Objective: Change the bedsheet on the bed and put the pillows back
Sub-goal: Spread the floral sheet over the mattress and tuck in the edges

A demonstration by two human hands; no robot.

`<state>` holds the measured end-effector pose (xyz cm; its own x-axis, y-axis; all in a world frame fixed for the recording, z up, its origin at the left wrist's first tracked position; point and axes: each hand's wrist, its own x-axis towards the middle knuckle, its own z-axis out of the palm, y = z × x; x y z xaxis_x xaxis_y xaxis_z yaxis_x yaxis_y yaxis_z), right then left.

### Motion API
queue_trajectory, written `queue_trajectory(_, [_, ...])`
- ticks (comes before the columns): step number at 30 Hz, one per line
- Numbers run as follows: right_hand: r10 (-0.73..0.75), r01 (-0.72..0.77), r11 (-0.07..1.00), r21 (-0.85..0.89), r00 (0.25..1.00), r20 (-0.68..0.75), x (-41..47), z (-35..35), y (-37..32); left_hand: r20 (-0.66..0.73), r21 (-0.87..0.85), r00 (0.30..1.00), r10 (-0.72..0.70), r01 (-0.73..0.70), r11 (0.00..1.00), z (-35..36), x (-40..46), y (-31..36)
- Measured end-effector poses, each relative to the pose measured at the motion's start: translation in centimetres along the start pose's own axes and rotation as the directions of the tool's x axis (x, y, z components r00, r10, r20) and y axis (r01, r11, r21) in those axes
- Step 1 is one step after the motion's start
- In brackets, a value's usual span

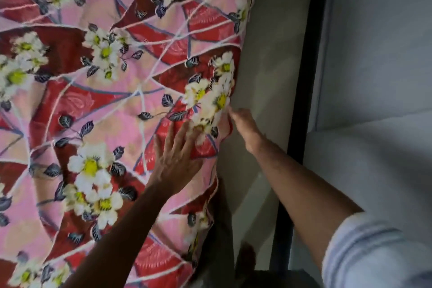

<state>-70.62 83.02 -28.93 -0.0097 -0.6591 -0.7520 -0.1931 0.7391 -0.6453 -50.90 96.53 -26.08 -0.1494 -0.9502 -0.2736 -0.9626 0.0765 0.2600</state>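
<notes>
A pink and red bedsheet (112,105) with white flowers covers the bed and fills the left two thirds of the head view. My left hand (175,154) lies flat on it near its right edge, fingers spread. My right hand (245,128) is at the sheet's hanging edge beside the bed; the fingertips are blurred and seem pinched on the cloth. No pillows are in view.
A pale side of the mattress (264,77) drops down to the right of the sheet. A dark bed frame rail (304,100) runs along it. Beyond lies a grey tiled floor (378,54). My foot (247,257) shows near the bottom.
</notes>
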Motion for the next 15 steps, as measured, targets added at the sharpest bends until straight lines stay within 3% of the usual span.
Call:
queue_trajectory(2, [0.114,-0.113,0.992,0.048,0.994,-0.008,2.7,0.3,-2.6,-0.019,-0.001,0.999,0.027,-0.027,1.000,-0.6,1.8,-0.8])
queue_trajectory(4, [0.199,-0.205,0.975,0.085,0.977,0.072,3.9,-0.1,-4.3,-0.022,0.003,0.999,0.048,-0.048,0.999,-1.3,3.4,-1.5])
queue_trajectory(8, [0.149,-0.181,0.965,0.190,0.974,0.173,5.4,-1.8,-5.6,-0.006,0.068,0.997,0.083,-0.082,0.994,-2.3,6.5,-2.0])
queue_trajectory(11, [0.138,-0.124,0.945,0.301,0.990,-0.023,6.1,-6.4,-4.5,-0.006,0.068,0.994,0.113,-0.112,0.991,-3.1,9.5,-1.5])
queue_trajectory(13, [0.228,-0.147,0.946,0.289,0.936,-0.268,6.4,-12.1,-2.6,0.012,0.101,0.988,0.155,-0.156,0.983,-3.7,11.4,-1.0])
queue_trajectory(15, [0.275,-0.212,0.957,0.198,0.879,-0.389,6.4,-16.6,-1.4,0.039,0.129,0.982,0.183,-0.186,0.974,-4.2,13.5,-0.6])
